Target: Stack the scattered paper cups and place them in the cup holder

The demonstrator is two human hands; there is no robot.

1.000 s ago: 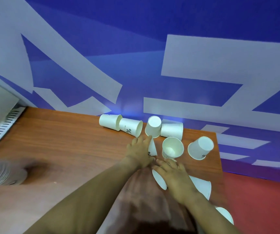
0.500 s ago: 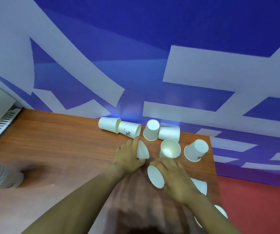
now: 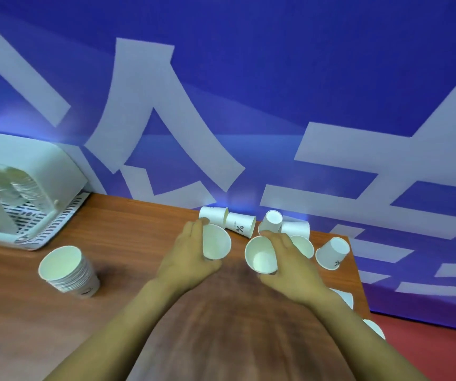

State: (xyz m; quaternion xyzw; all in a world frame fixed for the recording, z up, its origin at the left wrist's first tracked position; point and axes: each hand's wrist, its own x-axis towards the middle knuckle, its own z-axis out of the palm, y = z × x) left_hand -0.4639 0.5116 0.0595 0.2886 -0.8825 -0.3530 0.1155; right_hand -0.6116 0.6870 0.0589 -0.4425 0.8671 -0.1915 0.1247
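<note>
From the head view, the left hand (image 3: 187, 257) is gripping one paper cup (image 3: 216, 242) and the right hand (image 3: 290, 266) is gripping another cup (image 3: 261, 255), the two mouths facing each other just apart above the wooden table (image 3: 138, 243). More loose cups (image 3: 332, 253) are lying behind and to the right by the blue wall (image 3: 248, 78). An upright stack of cups (image 3: 68, 270) is standing to the left, near the white cup holder (image 3: 28, 188) in the far left corner, which is already holding stacked cups.

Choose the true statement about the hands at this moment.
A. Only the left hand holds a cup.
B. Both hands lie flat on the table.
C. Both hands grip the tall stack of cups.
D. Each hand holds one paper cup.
D: the left hand grips one paper cup and the right hand grips another cup, both mouths facing the camera.
</note>
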